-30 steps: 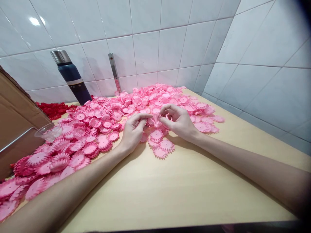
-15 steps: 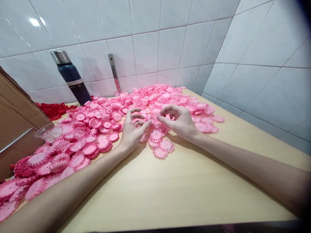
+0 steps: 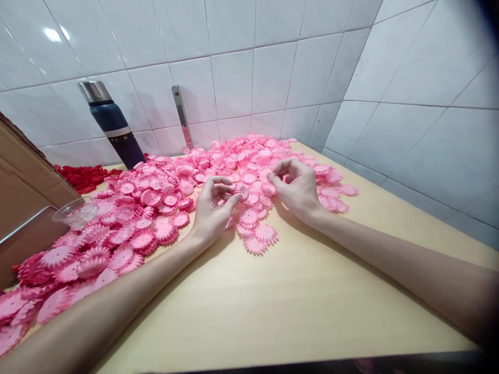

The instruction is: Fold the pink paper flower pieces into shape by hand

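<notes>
From where I stand, a pink petal (image 3: 241, 191) sits over the pile's near middle, seemingly pinched between the thumb and fingers of the left hand (image 3: 210, 210). The right hand (image 3: 299, 188) is just to its right, thumb and forefinger drawn close together; I can't tell if they grip anything. Under and around both hands spreads the pile (image 3: 167, 228), and a few petals reach nearer across the bare wooden surface (image 3: 218, 311). As far as I can judge, this one petal is being handled, and a great many lie loose; I can't make out any finished piece. Far left, by the bottle (image 3: 119, 127), lie red petals (image 3: 83, 179). Half a second ago the two hands' fingertips nearly met; now the right hand has drawn off right and farther, while the left has hardly shifted, its petal showing more clearly
</notes>
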`<move>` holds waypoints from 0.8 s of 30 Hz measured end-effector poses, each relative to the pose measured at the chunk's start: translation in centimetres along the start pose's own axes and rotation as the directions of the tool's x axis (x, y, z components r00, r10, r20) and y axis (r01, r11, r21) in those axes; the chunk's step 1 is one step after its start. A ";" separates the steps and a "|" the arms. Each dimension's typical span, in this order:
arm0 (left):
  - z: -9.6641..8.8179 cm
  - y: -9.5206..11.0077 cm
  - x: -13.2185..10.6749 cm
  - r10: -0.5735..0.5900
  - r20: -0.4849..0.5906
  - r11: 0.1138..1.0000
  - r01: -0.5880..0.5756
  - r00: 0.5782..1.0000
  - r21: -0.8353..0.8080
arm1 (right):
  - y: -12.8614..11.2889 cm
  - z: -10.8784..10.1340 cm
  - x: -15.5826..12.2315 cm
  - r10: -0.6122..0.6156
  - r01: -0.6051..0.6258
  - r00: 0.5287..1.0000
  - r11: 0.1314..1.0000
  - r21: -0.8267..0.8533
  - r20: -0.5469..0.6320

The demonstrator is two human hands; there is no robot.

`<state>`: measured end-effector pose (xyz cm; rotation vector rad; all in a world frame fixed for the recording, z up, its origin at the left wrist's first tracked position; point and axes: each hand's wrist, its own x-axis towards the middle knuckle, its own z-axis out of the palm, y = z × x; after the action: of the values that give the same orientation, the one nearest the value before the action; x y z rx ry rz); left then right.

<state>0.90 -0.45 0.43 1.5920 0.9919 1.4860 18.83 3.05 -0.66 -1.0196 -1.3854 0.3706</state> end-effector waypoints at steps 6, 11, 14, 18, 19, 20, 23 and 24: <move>-0.4 -0.6 0.3 -0.028 0.009 1.000 0.028 1.000 0.011 | -1.3 0.1 -0.5 -0.086 0.105 0.987 0.984 -0.146 0.133; -0.4 -0.3 0.2 -0.089 0.068 0.993 0.094 0.994 -0.075 | -2.5 0.2 -1.4 -0.039 0.055 0.916 0.998 -0.027 0.399; -0.3 -0.1 0.0 -0.080 0.102 0.990 0.092 0.992 -0.111 | -2.4 0.3 -1.5 -0.003 -0.017 0.903 0.999 0.043 0.430; -0.3 0.1 0.0 -0.070 0.114 0.988 0.085 0.991 -0.131 | -2.2 0.1 -1.3 -0.001 -0.071 0.880 0.989 0.134 0.475; -0.3 0.1 0.0 -0.066 0.116 0.988 0.081 0.991 -0.134 | -2.2 0.1 -1.2 -0.002 -0.077 0.871 0.987 0.140 0.492; -0.3 0.0 0.0 -0.061 0.116 0.988 0.076 0.991 -0.137 | -2.2 0.0 -1.2 -0.003 -0.082 0.861 0.986 0.145 0.509; -0.4 -0.2 0.1 -0.054 0.119 0.986 0.072 0.991 -0.149 | -2.1 -0.1 -1.0 -0.001 -0.114 0.831 0.978 0.173 0.556; -0.5 -0.3 0.1 -0.053 0.124 0.986 0.071 0.991 -0.149 | -2.0 -0.1 -1.0 0.003 -0.138 0.822 0.972 0.193 0.570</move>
<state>0.42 -0.18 0.23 1.5076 0.8320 1.3739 18.03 1.16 0.29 -0.7978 -1.7867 0.9281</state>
